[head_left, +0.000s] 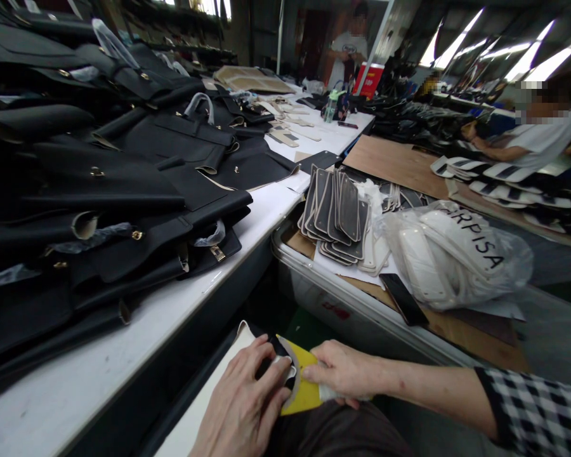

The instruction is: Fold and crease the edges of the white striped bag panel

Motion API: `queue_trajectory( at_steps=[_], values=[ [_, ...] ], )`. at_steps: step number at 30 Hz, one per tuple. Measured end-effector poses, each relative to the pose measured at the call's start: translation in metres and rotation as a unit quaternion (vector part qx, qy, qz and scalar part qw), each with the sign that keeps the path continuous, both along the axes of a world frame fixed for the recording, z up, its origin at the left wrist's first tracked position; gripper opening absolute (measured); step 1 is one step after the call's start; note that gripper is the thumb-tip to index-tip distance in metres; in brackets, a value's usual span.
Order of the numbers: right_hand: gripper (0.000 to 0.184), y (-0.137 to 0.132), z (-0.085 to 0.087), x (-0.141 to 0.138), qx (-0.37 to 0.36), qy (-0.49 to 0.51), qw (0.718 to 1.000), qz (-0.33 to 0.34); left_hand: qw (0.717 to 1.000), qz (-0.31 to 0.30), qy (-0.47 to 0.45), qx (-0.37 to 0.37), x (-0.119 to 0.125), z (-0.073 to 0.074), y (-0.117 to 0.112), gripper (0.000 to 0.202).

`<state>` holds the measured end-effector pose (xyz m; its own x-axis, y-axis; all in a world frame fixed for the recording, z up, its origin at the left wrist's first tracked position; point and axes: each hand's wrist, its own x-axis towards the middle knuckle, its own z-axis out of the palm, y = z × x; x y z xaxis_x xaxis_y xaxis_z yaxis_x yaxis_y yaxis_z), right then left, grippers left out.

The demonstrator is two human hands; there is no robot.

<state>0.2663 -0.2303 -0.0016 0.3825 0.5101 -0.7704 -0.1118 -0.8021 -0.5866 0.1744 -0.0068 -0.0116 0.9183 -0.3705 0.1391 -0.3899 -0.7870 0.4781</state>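
Note:
Low in front of me, my right hand (345,374) is closed around a flat yellow piece (307,381) with a curved grey edge. Some whitish material (328,393) shows under its fingers. My left hand (252,393) lies over a pale panel (207,393) with a black part (282,349) at its end. Its fingers bend over that end, right beside the curved edge of the yellow piece, and hold it. What the fingertips pinch is partly hidden. Both hands are above my dark-clothed lap (342,431).
Black bags (162,190) pile up on the white table (238,254) at left. On a grey bin (333,311) stand dark panels (335,209), a phone (403,298) and a clear plastic bag (461,254) of white pieces. Co-workers (537,133) are beyond, near a green bottle (332,106).

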Motion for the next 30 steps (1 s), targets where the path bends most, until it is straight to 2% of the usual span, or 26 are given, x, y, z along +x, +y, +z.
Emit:
queue_trajectory(
  at_steps=[7,15,20,24,30],
  values=[
    [0.033,-0.001,0.001,-0.002,0.006,-0.019,1.000,-0.002,1.000,0.008,0.004,-0.010,0.000,-0.003,0.000,0.033],
    [0.031,0.004,0.013,0.010,0.029,-0.044,0.997,0.050,0.999,0.010,0.030,-0.027,0.002,0.001,-0.001,0.033],
    [0.031,0.005,0.013,0.015,0.041,-0.036,0.996,0.068,0.998,0.009,0.051,-0.038,0.002,0.003,0.000,0.031],
    [0.033,0.006,0.013,0.018,0.032,-0.035,0.996,0.082,0.998,0.014,0.044,-0.041,0.001,-0.001,0.001,0.029],
    [0.034,0.010,0.018,0.027,0.034,-0.038,0.991,0.122,0.998,0.045,0.005,-0.046,-0.001,-0.009,-0.001,0.041]
  ],
)
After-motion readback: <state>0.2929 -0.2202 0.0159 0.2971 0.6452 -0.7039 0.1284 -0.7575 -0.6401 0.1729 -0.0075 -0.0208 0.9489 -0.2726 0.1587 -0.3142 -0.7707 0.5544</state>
